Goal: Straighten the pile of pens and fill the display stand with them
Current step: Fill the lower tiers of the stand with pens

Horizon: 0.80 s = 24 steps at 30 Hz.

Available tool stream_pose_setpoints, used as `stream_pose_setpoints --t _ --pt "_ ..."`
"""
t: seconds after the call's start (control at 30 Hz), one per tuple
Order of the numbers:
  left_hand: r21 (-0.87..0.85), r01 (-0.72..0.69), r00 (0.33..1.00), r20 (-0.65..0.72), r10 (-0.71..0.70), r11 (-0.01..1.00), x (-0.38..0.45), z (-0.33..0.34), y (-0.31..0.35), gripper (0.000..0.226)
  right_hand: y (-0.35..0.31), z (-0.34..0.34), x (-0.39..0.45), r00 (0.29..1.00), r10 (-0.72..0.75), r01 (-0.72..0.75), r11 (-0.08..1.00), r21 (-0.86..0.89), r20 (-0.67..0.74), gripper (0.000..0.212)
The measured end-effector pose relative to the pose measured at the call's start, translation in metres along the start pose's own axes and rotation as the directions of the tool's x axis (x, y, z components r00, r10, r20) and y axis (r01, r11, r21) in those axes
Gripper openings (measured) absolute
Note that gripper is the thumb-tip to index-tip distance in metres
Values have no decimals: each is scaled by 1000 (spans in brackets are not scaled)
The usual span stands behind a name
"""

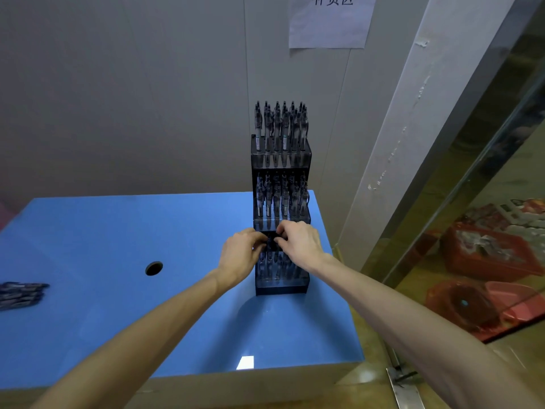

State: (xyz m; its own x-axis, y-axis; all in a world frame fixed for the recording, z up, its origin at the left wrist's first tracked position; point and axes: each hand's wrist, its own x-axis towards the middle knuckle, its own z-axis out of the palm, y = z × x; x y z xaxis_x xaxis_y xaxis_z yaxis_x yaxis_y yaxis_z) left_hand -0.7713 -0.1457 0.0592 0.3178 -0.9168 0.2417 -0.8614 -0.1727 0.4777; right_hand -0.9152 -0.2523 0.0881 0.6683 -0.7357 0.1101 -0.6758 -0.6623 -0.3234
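A dark three-tier display stand (281, 286) stands on the blue table (118, 231) near its right edge. Its top and middle tiers hold several upright pens (280, 128). My left hand (240, 255) and my right hand (299, 242) meet over the lowest tier, fingers curled round the dark tops of the pens (272, 242) there. My hands hide most of that tier. A loose pile of dark pens (20, 295) lies at the table's left edge, far from both hands.
A round cable hole (154, 268) is in the tabletop left of the stand. A grey wall with a paper sign (330, 22) is behind. Right of the table, a glass partition (472, 202) shows red boxes (486, 249) on the floor.
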Motion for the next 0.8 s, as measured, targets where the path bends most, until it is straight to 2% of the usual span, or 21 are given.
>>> stream_pose_setpoints --t 0.1,0.23,0.4,0.5,0.63,0.8 --pt "13 47 998 29 -47 999 2 -1 2 23 0 -1 3 1000 2 -2 1000 -11 -20 17" --pt "42 37 996 84 -40 998 0 -2 0 29 -1 -3 6 998 -55 56 995 -77 11 14" --pt "113 67 995 61 -74 991 -6 0 -1 25 -4 -3 8 998 -58 59 992 -108 10 14" --pt "199 91 993 56 -104 976 -7 -2 1 21 -2 -5 8 991 -128 132 965 -228 33 16" --pt "278 106 990 59 -127 955 -6 -2 4 32 0 -2 3 977 -205 214 929 -301 63 20" --pt "382 101 985 90 -146 919 -7 -1 7 53 6 0 -9 969 -242 245 944 -223 43 33"
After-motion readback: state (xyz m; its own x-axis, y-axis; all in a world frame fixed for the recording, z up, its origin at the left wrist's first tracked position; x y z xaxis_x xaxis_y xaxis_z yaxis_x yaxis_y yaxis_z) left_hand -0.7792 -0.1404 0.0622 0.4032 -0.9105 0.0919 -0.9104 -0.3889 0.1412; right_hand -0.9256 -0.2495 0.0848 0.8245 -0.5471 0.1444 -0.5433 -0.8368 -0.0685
